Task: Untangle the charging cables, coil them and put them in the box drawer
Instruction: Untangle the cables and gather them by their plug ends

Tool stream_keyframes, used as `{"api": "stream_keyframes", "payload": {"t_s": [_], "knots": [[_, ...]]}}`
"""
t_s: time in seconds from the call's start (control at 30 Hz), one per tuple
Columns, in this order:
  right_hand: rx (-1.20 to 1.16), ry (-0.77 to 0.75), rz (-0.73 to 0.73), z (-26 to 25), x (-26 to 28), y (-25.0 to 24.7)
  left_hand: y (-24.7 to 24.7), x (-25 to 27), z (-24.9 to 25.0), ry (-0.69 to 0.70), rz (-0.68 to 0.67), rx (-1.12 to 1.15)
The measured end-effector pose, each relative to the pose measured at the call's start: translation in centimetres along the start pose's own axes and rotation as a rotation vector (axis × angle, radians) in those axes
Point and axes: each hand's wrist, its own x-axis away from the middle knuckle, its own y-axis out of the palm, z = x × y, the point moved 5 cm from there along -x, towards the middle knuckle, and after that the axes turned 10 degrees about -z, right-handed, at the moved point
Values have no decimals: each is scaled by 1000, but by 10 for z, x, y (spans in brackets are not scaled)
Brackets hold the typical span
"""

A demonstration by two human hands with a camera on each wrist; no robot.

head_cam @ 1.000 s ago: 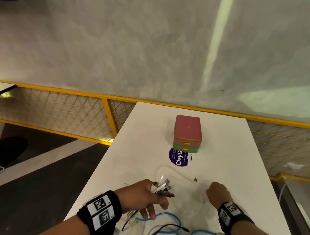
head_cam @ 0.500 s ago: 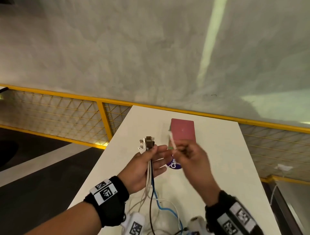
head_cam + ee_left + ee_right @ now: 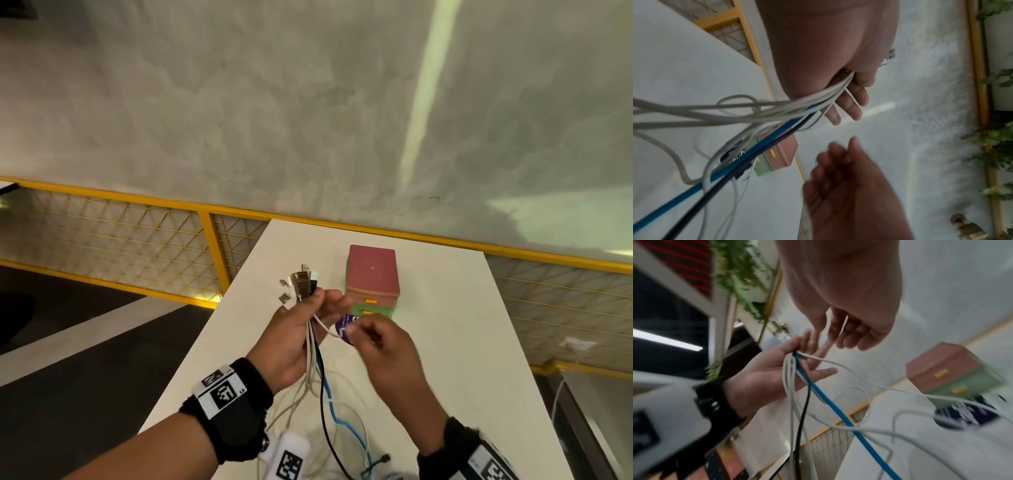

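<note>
My left hand (image 3: 318, 303) is raised above the table and grips a bundle of charging cables (image 3: 313, 346) just below their plugs (image 3: 301, 282), which stick up together. White, blue (image 3: 329, 394) and black strands hang from it down to the table. In the left wrist view the left hand (image 3: 849, 97) curls round the strands (image 3: 789, 112). My right hand (image 3: 363, 334) hovers just right of it, fingers loosely bent; in the right wrist view the right hand (image 3: 840, 337) holds nothing. One white cable (image 3: 859, 378) runs below it. The box (image 3: 373, 274) has a pink and a green drawer, both closed.
The white table (image 3: 462, 342) ends at a yellow mesh railing (image 3: 212, 253) on the left and far sides, with a grey wall behind. A round purple sticker (image 3: 343, 327) lies in front of the box. Loose cable loops (image 3: 346, 442) spread over the near table.
Both hands rose from the table with the cables. The right hand brought a white plug up to the left hand's bundle, then dropped back lower and to the right.
</note>
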Motion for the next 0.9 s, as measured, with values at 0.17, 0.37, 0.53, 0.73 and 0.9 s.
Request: {"api": "stream_keyframes", "payload": {"t_s": [0.17, 0.37, 0.53, 0.73, 0.9], "knots": [[-330, 693, -440, 47, 16, 31, -1, 2, 11, 52, 47, -68], [-898, 767, -345, 31, -2, 52, 3, 14, 1, -23, 102, -216], [-1224, 745, -191, 33, -23, 41, -20, 31, -28, -266, 53, -392], [-1258, 741, 220, 66, -45, -30, -83, 87, -62, -826, -141, -683], [-1151, 745, 213, 79, -30, -26, -77, 71, -24, -572, -70, -705]]}}
